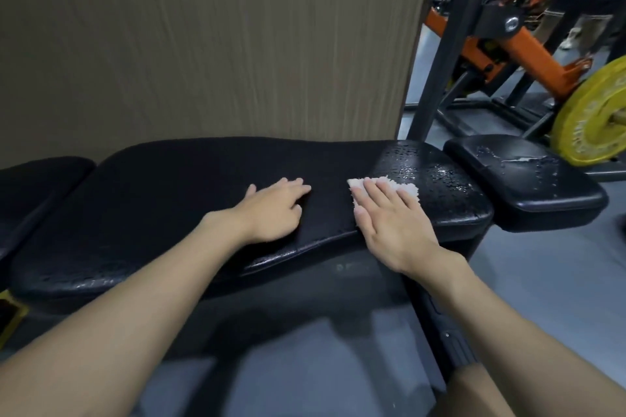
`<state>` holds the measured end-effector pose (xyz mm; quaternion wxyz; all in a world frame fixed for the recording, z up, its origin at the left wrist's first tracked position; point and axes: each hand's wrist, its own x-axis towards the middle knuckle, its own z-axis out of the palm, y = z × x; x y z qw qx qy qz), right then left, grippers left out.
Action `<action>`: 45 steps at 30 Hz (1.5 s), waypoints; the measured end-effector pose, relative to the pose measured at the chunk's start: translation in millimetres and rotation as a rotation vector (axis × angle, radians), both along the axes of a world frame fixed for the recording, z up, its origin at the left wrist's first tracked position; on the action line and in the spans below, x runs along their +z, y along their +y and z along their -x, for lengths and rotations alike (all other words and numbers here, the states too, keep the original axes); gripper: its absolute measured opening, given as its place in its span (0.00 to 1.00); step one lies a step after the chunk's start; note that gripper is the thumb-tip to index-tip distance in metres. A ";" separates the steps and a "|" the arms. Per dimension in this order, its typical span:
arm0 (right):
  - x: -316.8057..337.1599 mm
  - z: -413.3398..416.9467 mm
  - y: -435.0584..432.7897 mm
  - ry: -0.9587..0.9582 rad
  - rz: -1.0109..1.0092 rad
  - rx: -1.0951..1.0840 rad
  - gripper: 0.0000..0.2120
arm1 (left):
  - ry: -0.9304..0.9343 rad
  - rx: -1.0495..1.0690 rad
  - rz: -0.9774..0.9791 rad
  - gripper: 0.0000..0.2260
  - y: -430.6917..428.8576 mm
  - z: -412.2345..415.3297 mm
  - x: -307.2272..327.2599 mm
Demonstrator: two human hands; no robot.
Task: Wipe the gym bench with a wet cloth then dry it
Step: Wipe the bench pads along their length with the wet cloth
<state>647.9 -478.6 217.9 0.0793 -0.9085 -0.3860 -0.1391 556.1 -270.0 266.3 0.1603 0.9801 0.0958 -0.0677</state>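
A black padded gym bench (189, 200) runs across the view from left to right. My right hand (393, 223) lies flat on a small white cloth (408, 187), pressing it onto the bench's right part; only the cloth's far edge shows past my fingers. Right of the cloth the pad (437, 176) is covered with water droplets. My left hand (274, 210) rests palm down on the bench's middle, fingers spread, holding nothing. A separate smaller black pad (528, 176) at the right end also carries droplets and a worn white patch.
A tall beige panel (210, 37) stands directly behind the bench. At the right rear are a black upright post (440, 54), an orange machine frame (528, 51) and a yellow weight plate (592, 115). Grey floor (542, 288) lies below and to the right. Another black pad (37, 179) sits at far left.
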 end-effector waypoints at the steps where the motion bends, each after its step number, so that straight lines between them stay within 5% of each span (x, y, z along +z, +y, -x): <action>1: -0.3 3.9 1.9 -0.007 0.011 0.012 0.33 | -0.044 0.014 0.078 0.26 4.9 0.7 2.2; 5: -2.0 40.1 22.0 0.006 0.052 0.095 0.30 | -0.191 0.120 0.228 0.25 29.7 20.1 4.8; 24: -2.4 188.7 176.8 -0.011 0.149 0.532 0.36 | -0.392 0.573 -0.023 0.19 165.2 175.3 -7.4; 33: 6.8 225.7 262.0 -0.002 0.235 0.752 0.40 | -0.480 0.672 0.012 0.20 223.1 218.1 -14.8; 39: 25.8 198.8 332.4 0.209 0.240 0.828 0.24 | -0.547 0.655 0.052 0.22 265.8 217.7 -10.9; 45: 22.1 159.1 397.9 0.267 0.219 0.833 0.19 | -0.443 0.591 0.068 0.23 307.5 198.5 -12.8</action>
